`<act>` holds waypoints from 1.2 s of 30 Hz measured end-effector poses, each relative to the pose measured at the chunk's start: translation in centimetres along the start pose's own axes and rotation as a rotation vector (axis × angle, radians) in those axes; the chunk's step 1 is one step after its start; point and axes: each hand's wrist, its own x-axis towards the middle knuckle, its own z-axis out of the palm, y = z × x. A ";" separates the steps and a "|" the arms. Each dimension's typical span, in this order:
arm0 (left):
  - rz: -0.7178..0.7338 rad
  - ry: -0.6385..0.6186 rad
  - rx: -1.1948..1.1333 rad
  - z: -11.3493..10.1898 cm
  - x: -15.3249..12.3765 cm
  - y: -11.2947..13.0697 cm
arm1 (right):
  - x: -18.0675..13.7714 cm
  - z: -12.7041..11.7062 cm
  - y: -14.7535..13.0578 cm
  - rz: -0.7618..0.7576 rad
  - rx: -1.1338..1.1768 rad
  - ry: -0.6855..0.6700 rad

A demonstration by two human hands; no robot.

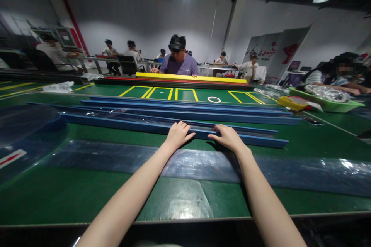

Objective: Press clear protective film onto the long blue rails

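A long blue channel strip (255,140) lies crosswise on the green table, nearest to me among several blue strips. My left hand (177,136) grips its near wall around the middle, fingers over the top edge and thumb stretched along the near side. To the right, my right hand (228,137) holds the same wall, thumb pointing inward. The fingertips of both hands are partly hidden behind the wall. Clear film shows inside the strip's left part. Between me and the strip, a flat band of clear plastic film (116,158) runs across the table under my forearms.
A large roll of clear film (26,131) sits at left. Behind lie more blue strips (188,112) and a white ring (213,100). A yellow tray (294,103), a green basin (333,104) and a phone (313,122) are at right. Opposite, a person holds a yellow strip (188,77).
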 end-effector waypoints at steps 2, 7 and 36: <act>0.002 -0.004 -0.002 -0.1 0.0 0.0 | 0.0 0.1 -0.2 -0.007 -0.030 -0.004; 0.000 -0.001 -0.020 -0.1 0.0 0.0 | 0.0 0.4 -0.5 -0.012 -0.083 0.006; -0.067 0.042 0.075 -0.1 -0.2 -0.1 | 1.1 0.9 -3.4 -0.078 -0.159 0.015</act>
